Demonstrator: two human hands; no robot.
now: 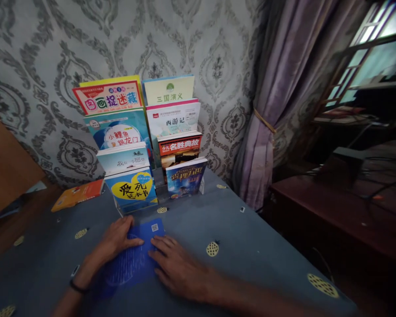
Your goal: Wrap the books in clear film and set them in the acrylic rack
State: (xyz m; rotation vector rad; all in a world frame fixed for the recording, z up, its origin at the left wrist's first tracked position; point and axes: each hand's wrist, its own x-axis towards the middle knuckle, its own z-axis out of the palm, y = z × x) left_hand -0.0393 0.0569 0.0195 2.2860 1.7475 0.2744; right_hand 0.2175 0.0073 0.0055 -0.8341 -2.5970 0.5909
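On the blue-grey counter point(237, 251), in front of two rows of standing books, a blue book point(130, 266) lies flat between the person's hands. The left hand point(119, 240) rests over its left edge, thumb stretched well away from the fingers and onto the cover; whether it grips the book cannot be told. The right hand point(176, 264) lies palm down at the opposite edge, fingers extended and slightly spread rather than closed. Judging by how things lie, much of the arranging appears done: both rows are stepped upright in a grey stand point(159, 179), with a yellow-heart book point(135, 190) frontmost on the left and a dark blue book point(186, 178) frontmost on the right. Outside the stand remain the blue book and, farther left, an orange book point(79, 194) lying flat, untouched; whether that one belongs with the rows is unclear.
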